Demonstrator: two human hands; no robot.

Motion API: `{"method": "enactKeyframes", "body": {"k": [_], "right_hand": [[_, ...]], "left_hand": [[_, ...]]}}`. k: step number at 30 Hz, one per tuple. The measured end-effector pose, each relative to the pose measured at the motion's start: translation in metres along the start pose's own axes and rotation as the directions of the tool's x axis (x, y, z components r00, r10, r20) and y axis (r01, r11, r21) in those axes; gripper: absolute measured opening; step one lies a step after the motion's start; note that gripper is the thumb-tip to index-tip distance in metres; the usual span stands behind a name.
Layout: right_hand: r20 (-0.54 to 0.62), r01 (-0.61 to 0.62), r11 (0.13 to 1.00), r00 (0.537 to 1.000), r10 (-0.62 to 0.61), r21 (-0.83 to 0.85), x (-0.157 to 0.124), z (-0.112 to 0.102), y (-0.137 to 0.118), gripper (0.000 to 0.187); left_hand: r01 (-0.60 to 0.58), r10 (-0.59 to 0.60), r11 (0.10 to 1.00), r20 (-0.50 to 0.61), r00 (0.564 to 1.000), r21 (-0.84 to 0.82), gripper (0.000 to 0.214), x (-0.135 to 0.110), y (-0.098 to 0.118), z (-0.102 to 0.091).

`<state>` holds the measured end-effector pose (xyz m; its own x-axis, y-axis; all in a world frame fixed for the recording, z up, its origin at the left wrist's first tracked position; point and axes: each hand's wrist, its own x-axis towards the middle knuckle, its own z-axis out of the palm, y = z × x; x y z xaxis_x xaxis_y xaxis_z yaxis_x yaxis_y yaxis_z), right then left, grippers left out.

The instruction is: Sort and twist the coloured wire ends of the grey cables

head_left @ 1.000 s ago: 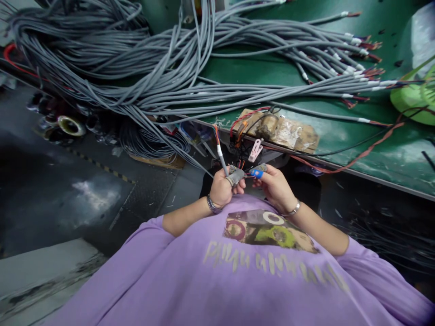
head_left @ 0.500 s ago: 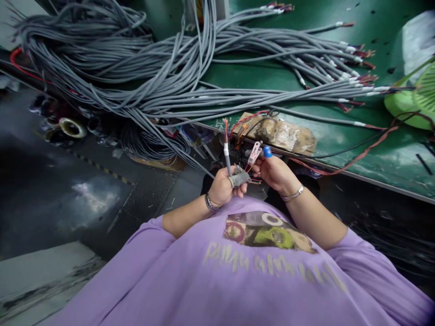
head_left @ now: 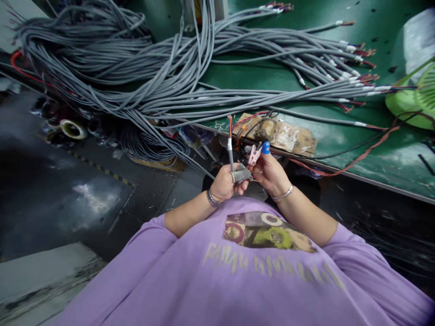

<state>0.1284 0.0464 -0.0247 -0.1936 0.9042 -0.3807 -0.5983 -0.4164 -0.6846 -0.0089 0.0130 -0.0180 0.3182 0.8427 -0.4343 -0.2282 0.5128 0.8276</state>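
My left hand (head_left: 224, 182) is closed around a grey cable (head_left: 231, 159), which stands upright with a white band and bare coloured wires at its top. A worn grey wrap (head_left: 241, 175) lies across this hand's fingers, seemingly covering the thumb. Thin coloured wires (head_left: 255, 179) stick out past it toward the right. My right hand (head_left: 274, 174), with a blue finger cot (head_left: 266, 148) on the thumb, is closed by a pink clip (head_left: 254, 155), which appears to sit between thumb and fingers. Its fingertips are close to the thin wires; the exact grip is partly hidden.
A large bundle of grey cables (head_left: 163, 97) covers much of the green table (head_left: 356, 156). A taped cardboard block (head_left: 285, 136) lies at the near edge. A green fan (head_left: 408, 104) stands at right. Coiled cable (head_left: 152, 147) and spools (head_left: 73, 129) are below, left.
My right hand has moved left, closer to my left hand, and its thumb has come up to the pink clip. The clip has turned slightly. The upright cable has shifted a little right.
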Motion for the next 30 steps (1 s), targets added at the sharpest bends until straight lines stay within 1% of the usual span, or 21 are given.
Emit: {"method": "enactKeyframes", "body": {"k": [3, 6, 12, 15, 17, 19, 22, 25, 28, 30], "right_hand": [[-0.02, 0.012, 1.0, 1.0, -0.012, 0.016, 0.0, 0.002, -0.001, 0.054], [-0.026, 0.01, 1.0, 1.0, -0.01, 0.002, 0.0, 0.001, 0.0, 0.056], [0.034, -0.045, 0.999, 0.998, 0.045, -0.007, -0.003, -0.006, -0.001, 0.066], [0.072, -0.075, 0.997, 0.995, 0.076, -0.017, -0.004, -0.009, -0.003, 0.068], [0.087, -0.075, 0.997, 0.993, 0.077, -0.031, -0.005, -0.01, -0.005, 0.064], [0.078, -0.032, 0.998, 0.996, 0.036, -0.046, -0.005, -0.009, -0.005, 0.055], [0.047, 0.082, 0.995, 0.996, -0.079, -0.063, -0.005, -0.008, -0.002, 0.046], [0.02, 0.135, 0.988, 0.991, -0.134, -0.081, -0.004, -0.009, 0.002, 0.049], [-0.038, 0.197, 0.968, 0.978, -0.206, -0.157, -0.002, -0.01, 0.006, 0.055], [-0.048, 0.202, 0.96, 0.975, -0.215, -0.191, 0.0, -0.01, 0.007, 0.058]], "left_hand": [[0.015, -0.015, 1.0, 0.001, 1.0, 0.009, 0.04, 0.0, -0.002, 0.001], [0.012, -0.012, 1.0, -0.004, 1.0, 0.007, 0.039, 0.0, -0.002, 0.001], [-0.019, 0.019, 0.999, -0.002, 1.0, -0.028, 0.038, -0.007, -0.002, 0.002], [-0.04, 0.038, 0.998, -0.038, 0.999, -0.04, 0.038, -0.015, -0.004, 0.004], [-0.058, 0.054, 0.997, -0.07, 0.996, -0.052, 0.037, -0.019, -0.004, 0.006], [-0.074, 0.067, 0.995, -0.097, 0.993, -0.067, 0.036, -0.021, -0.004, 0.008], [-0.085, 0.074, 0.992, -0.117, 0.99, -0.092, 0.035, -0.02, -0.001, 0.011], [-0.072, 0.057, 0.991, -0.136, 0.989, -0.114, 0.039, -0.017, 0.002, 0.013], [-0.065, 0.05, 0.992, -0.139, 0.989, -0.106, 0.042, -0.015, 0.003, 0.016], [-0.067, 0.054, 0.993, -0.13, 0.99, -0.097, 0.041, -0.014, 0.002, 0.016]]}}
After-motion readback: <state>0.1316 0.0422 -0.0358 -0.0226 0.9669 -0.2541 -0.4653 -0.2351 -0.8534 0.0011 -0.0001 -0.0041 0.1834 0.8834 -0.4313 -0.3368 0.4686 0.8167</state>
